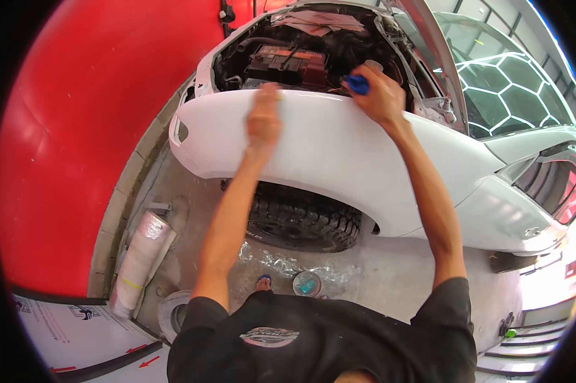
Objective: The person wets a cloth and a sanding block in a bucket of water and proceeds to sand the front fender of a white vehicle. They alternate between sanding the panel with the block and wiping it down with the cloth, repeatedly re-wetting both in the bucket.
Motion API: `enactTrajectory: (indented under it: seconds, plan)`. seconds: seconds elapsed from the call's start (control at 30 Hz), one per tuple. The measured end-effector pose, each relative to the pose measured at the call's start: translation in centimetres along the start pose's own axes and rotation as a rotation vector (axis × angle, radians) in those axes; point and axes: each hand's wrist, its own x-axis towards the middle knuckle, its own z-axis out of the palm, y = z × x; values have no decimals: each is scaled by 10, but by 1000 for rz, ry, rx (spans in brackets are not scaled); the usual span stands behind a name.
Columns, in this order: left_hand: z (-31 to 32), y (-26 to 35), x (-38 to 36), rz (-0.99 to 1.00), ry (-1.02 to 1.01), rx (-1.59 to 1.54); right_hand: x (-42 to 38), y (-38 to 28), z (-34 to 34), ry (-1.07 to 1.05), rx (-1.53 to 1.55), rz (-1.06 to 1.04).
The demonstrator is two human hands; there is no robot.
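Note:
A white car fender [339, 140] stretches across the view in front of me, its top edge running along the open engine bay. My left hand [263, 118] is over the fender, fingertips right at that top edge, and motion smears its fingers. Further right, my right hand [382, 94] is closed around a small blue tool [358, 84], whose kind I cannot tell. That hand overlaps the engine bay, its wrist above the fender's upper edge. A car battery [286, 60] sits in the bay between and beyond the two hands.
Below the fender is a black tyre [304, 223]. A bucket [307, 283] with something teal in it stands on the floor near my foot. A large wrapped roll [141, 255] lies at left, beside a red wall [77, 140]. The raised hood [444, 57] rises at right.

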Motion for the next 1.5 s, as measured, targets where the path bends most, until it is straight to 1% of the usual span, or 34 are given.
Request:
enactTrajectory:
  seconds: [0.03,0.07,0.1,0.17,0.2,0.23,0.27,0.3,0.33,0.37,0.4,0.5,0.53,0.6,0.63,0.67,0.77,0.8,0.83,0.87,0.9,0.97,1.0,1.03,1.1,1.17,1.23,1.27,1.3,1.37,1.43,1.47,1.5]
  plan:
    - [-8,-31,-4,-83,22,73,-14,14,-18,-5,-52,8]
    - [-14,-45,-3,-153,26,126,-27,34,-29,-35,-89,54]
    - [-12,-36,1,-206,32,135,-37,48,-27,28,-39,153]
    - [3,26,1,-174,9,-16,-38,42,-23,209,-75,315]
    - [4,60,6,-24,-14,-69,-35,42,-25,199,-62,256]
    - [1,80,4,121,-40,-121,-35,43,-27,185,-48,196]
    - [-4,63,3,129,-41,-110,-38,46,-29,166,-33,135]
    - [-9,30,5,139,-36,-99,-41,51,-32,192,-38,154]
    - [-15,-3,-3,18,0,-30,-46,58,-37,218,-43,170]
    - [-14,-1,-3,3,11,-38,-50,61,-38,243,-48,191]
    - [-10,5,0,-6,20,-47,-50,61,-33,257,-84,297]
    - [3,43,3,-60,49,-66,-43,44,-26,274,-142,279]
    - [7,78,3,45,46,-151,-40,42,-26,257,-110,304]
    - [0,56,-3,55,31,-163,-45,46,-30,212,-55,362]
    - [-4,40,-1,63,36,-169,-45,47,-30,224,-92,350]
    - [-18,8,-6,-2,57,-67,-44,48,-29,239,-123,336]
    - [-10,-15,-4,-251,113,35,-41,46,-22,280,-151,343]
    - [-8,21,2,-287,96,-115,-43,46,-22,278,-153,346]
    - [5,48,-2,-25,99,-43,-43,45,-22,261,-146,371]
    - [3,80,-4,67,65,-100,-43,48,-21,259,-133,351]
    - [-3,76,0,117,20,-141,-46,50,-22,249,-127,331]
    - [-14,29,-1,73,60,-173,-46,49,-21,249,-157,345]
    - [-15,-11,-10,26,79,-30,-45,49,-21,252,-172,351]
    - [-27,-31,-7,-231,40,-89,-43,50,-22,250,-180,348]
    - [-19,-25,-1,-266,144,73,-44,46,-21,243,-196,358]
    - [3,30,-5,-68,120,-64,-42,45,-23,236,-184,324]
    - [0,92,-10,158,-3,-227,-45,46,-23,234,-148,303]
    - [-5,81,-7,215,15,-192,-49,45,-22,231,-163,299]
    - [-5,60,-9,127,93,-229,-47,46,-21,243,-176,286]
    - [-18,-16,-19,-12,104,21,-44,46,-21,258,-198,292]
    - [-23,-33,-11,-212,162,34,-43,41,-20,267,-215,321]
    - [-26,-36,-11,-313,180,43,-43,41,-19,273,-237,303]
    - [-21,-9,-8,-279,173,-24,-44,41,-19,272,-224,297]
